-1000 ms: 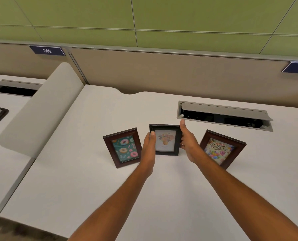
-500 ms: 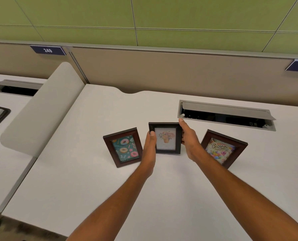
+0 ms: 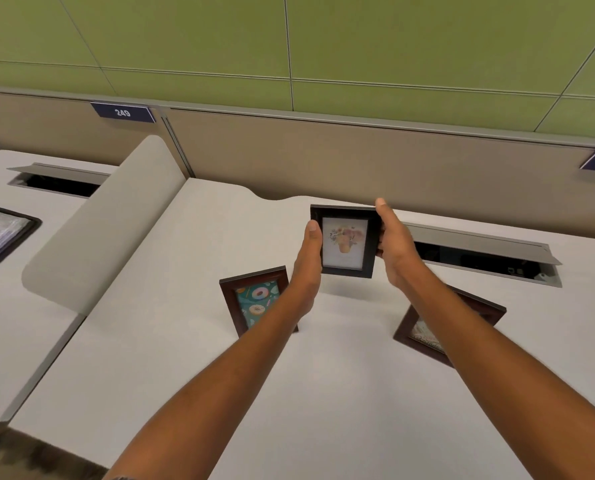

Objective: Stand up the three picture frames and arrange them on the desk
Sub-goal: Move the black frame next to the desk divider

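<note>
Black flower frame (image 3: pixel 345 241) is up off the white desk (image 3: pixel 324 393), pinched between left hand (image 3: pixel 307 268) and right hand (image 3: pixel 395 247). Donut frame (image 3: pixel 254 299) stands at 7 o'clock, birthday frame (image 3: pixel 424 336) at 5.

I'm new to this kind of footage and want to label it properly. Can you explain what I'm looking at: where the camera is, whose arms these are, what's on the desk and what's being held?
There is no machine here. The picture comes from a wide-angle camera worn on a person's head, looking forward and down, so the two bare arms reaching in from below are the wearer's own. The left hand and right hand each grip one side of a black frame showing a flower pot, holding it above the white desk. Two brown frames stand on the desk: a donut frame partly behind the left arm, and another brown frame mostly hidden by the right arm. Behind them is an open cable tray set into the desk, then a beige partition and green wall.
</note>
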The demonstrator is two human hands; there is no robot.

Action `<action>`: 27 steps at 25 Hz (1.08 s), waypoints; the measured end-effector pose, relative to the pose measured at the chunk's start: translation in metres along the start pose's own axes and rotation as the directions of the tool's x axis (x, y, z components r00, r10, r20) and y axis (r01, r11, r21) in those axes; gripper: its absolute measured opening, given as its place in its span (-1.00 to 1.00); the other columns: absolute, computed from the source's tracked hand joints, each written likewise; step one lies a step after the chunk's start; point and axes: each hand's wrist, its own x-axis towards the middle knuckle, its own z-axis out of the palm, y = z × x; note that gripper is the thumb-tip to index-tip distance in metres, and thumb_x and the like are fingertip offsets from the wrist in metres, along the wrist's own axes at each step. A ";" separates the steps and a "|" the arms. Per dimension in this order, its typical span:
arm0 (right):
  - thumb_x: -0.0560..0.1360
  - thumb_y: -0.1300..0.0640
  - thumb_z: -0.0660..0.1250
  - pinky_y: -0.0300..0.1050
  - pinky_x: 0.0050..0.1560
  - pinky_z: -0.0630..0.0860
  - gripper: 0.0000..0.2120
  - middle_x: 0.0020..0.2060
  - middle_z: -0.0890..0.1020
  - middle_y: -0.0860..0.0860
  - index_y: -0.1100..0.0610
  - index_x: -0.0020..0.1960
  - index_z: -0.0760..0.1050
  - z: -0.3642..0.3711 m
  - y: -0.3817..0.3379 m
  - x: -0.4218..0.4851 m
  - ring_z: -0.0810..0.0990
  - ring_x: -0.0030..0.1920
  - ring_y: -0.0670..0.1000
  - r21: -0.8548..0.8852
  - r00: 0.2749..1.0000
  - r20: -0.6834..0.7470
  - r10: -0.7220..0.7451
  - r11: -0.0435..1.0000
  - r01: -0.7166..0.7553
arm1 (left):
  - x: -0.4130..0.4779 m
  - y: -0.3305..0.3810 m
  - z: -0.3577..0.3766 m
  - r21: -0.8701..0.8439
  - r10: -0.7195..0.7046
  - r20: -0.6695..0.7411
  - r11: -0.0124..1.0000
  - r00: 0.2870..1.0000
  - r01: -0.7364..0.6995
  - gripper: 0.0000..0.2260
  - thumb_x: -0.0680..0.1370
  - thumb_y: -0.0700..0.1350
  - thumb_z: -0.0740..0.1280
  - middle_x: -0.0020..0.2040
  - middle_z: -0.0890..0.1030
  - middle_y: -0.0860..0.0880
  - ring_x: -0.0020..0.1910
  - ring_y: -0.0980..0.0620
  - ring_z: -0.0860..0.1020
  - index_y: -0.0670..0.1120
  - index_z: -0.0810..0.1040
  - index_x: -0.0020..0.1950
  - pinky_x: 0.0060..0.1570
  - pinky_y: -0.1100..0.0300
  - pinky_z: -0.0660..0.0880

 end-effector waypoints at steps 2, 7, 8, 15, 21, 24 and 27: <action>0.47 -0.51 0.31 0.10 0.25 0.58 -0.37 0.11 0.81 -0.05 -0.07 0.25 0.70 0.012 -0.020 0.008 0.73 0.22 0.06 0.007 1.000 0.024 -0.020 1.000 0.020 | 0.008 0.028 -0.007 0.062 0.027 0.030 0.998 0.999 -0.028 -0.17 0.53 0.63 -0.06 0.59 0.53 0.10 0.58 0.07 0.45 0.25 0.36 0.68 0.70 -0.16 0.23; 0.53 -0.45 0.29 0.10 0.17 0.59 -0.42 0.02 0.83 -0.03 0.00 0.19 0.71 0.060 -0.071 0.036 0.77 0.12 0.09 0.028 0.996 0.064 -0.062 0.998 0.060 | 0.041 0.086 -0.045 0.100 0.105 0.024 0.989 0.994 -0.106 -0.25 0.61 0.56 -0.07 0.49 0.63 0.14 0.46 0.17 0.57 0.21 0.45 0.62 0.60 -0.03 0.38; 0.53 -0.45 0.29 0.10 0.15 0.60 -0.45 -0.02 0.83 -0.04 -0.02 0.15 0.71 0.071 -0.079 0.043 0.77 0.07 0.08 0.030 0.995 0.078 -0.064 0.998 0.062 | 0.049 0.092 -0.056 0.087 0.114 0.015 0.990 0.993 -0.115 -0.37 0.64 0.53 -0.07 0.28 0.71 0.32 0.26 0.40 0.62 0.30 0.52 0.49 0.45 0.16 0.45; 0.45 -0.53 0.31 0.12 0.05 0.68 -0.42 -0.03 0.84 0.02 -0.05 0.04 0.70 0.179 -0.108 0.089 0.78 0.10 0.15 -0.004 0.981 0.195 0.018 1.000 -0.018 | 0.096 0.127 -0.169 0.138 0.127 -0.049 0.983 0.991 -0.119 -0.46 0.64 0.53 -0.07 -0.03 0.72 0.43 0.11 0.43 0.64 0.36 0.62 0.22 0.27 0.23 0.36; 0.55 -0.48 0.25 0.07 -0.02 0.59 -0.39 0.11 0.79 0.11 0.02 0.18 0.68 0.280 -0.093 0.129 0.73 0.15 0.17 -0.067 0.948 0.312 0.061 0.997 -0.042 | 0.137 0.109 -0.258 0.068 0.121 -0.159 0.991 0.980 -0.112 -0.46 0.75 0.34 0.07 0.48 0.63 -0.02 0.52 -0.06 0.54 0.07 0.52 0.56 0.62 -0.09 0.37; 0.62 -0.43 0.20 0.05 -0.08 0.55 -0.39 0.11 0.78 0.11 0.06 0.27 0.66 0.325 -0.079 0.154 0.72 0.12 0.16 -0.086 0.929 0.358 0.091 0.994 -0.064 | 0.163 0.095 -0.295 0.007 0.101 -0.224 0.995 0.969 -0.102 -0.45 0.77 0.31 0.04 0.52 0.60 -0.06 0.53 -0.08 0.54 0.03 0.49 0.60 0.56 -0.03 0.42; 0.65 -0.41 0.17 0.08 0.03 0.57 -0.40 0.12 0.78 0.10 0.05 0.29 0.65 0.363 -0.064 0.183 0.72 0.14 0.14 -0.121 0.913 0.397 0.099 0.991 -0.055 | 0.187 0.080 -0.322 -0.037 0.099 -0.281 0.993 0.955 -0.113 -0.43 0.77 0.29 0.04 0.57 0.57 -0.08 0.56 -0.08 0.51 0.02 0.44 0.65 0.50 0.02 0.42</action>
